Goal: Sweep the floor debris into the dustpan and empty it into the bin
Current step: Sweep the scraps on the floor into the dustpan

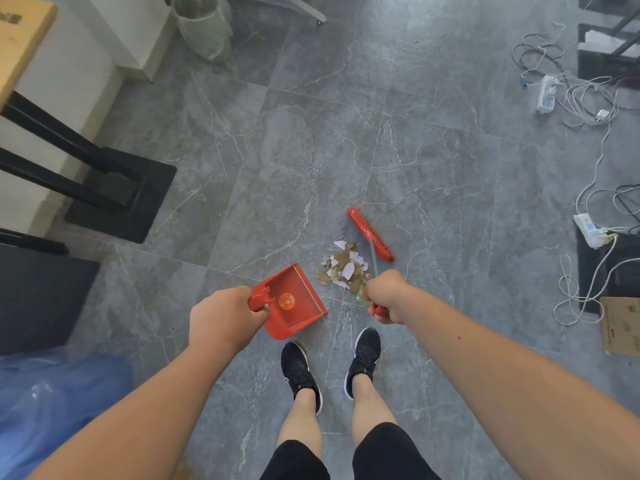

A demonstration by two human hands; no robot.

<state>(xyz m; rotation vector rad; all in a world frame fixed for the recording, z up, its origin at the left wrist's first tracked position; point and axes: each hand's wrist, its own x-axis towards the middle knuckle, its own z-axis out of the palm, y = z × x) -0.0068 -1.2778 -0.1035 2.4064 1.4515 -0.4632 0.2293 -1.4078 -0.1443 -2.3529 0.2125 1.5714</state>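
Gripping one dustpan (292, 303) left hand (221, 317), one broom (370, 233) right hand (386, 296); one debris pile (344, 268).

Both your bare arms reach forward and down, forearms converging toward the middle of the view. Your left hand (225, 317) is curled into a fist with the back of the hand facing up, knuckles toward the front and the wrist nearly straight. Your right hand (388, 296) is also clenched, its back turned up and leftward, thumb side pointing away from you, the wrist bent slightly inward. The two hands sit near each other at about the same height, apart and not touching. Below them your bare lower legs stand side by side, feet pointing forward.
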